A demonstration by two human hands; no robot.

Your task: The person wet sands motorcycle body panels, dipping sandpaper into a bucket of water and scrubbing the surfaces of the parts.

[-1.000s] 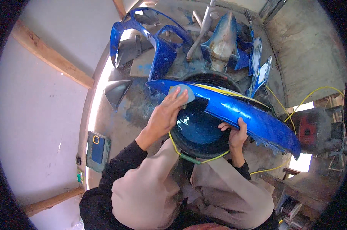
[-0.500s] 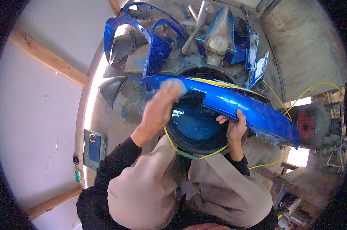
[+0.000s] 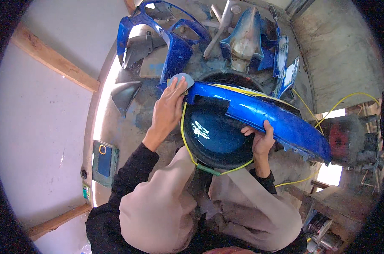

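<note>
A long, glossy blue motorcycle body panel (image 3: 260, 111) with yellow and white stripes lies slantwise above a black tub of water (image 3: 217, 158). My left hand (image 3: 166, 111) presses a grey sheet of sandpaper (image 3: 181, 81) flat onto the panel's narrow left end, fingers stretched over it. Along the lower edge, my right hand (image 3: 262, 142) grips the panel, thumb on the front face and the other fingers curled beneath, partly hidden.
Other blue body parts, a fairing frame (image 3: 177, 55) and a tail-shaped piece (image 3: 245, 36), lie beyond the tub. A dark triangular piece (image 3: 125, 96) and a phone (image 3: 104, 161) are at left. A yellow cord (image 3: 349, 96) runs at right, beside a wooden bench (image 3: 336, 201).
My left hand has slid the sandpaper leftward and slightly up, to the panel's tip. The right hand keeps its grip and the panel has barely moved.
</note>
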